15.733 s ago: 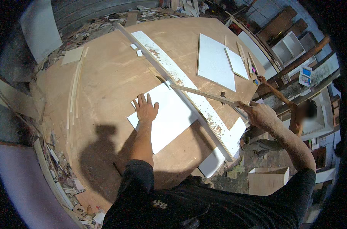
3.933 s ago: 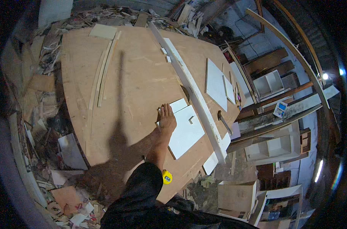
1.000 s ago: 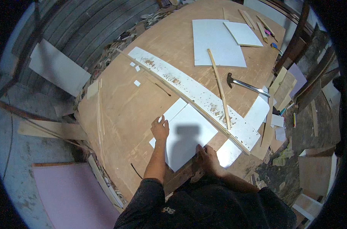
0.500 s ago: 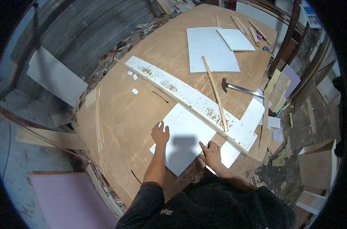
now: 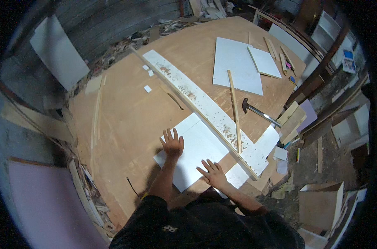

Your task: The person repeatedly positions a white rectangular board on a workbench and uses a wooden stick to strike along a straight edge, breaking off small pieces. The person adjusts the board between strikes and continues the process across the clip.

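My left hand [image 5: 172,144] rests with fingers spread on the left side of a white panel [image 5: 192,166], which has a line across its top part. My right hand [image 5: 213,173], fingers apart and holding nothing, is at the panel's lower-right edge. Beyond the panel runs a long white board [image 5: 181,85] with brown blemishes and a wooden edge. A loose wooden stick [image 5: 234,108] lies across it. A hammer [image 5: 261,114] with a metal handle lies to its right, on the plywood worktop [image 5: 126,116].
Two white panels [image 5: 230,62] and short sticks [image 5: 271,50] lie at the back. Small white squares [image 5: 147,88] sit left of the long board. Offcuts [image 5: 292,120] crowd the right edge. A plywood box [image 5: 319,207] stands at lower right, a pink panel [image 5: 51,199] at lower left.
The stick my right hand held earliest now lies on the long board. Over the last second my right hand's curled fingers have spread out. The other person seen earliest is out of view.
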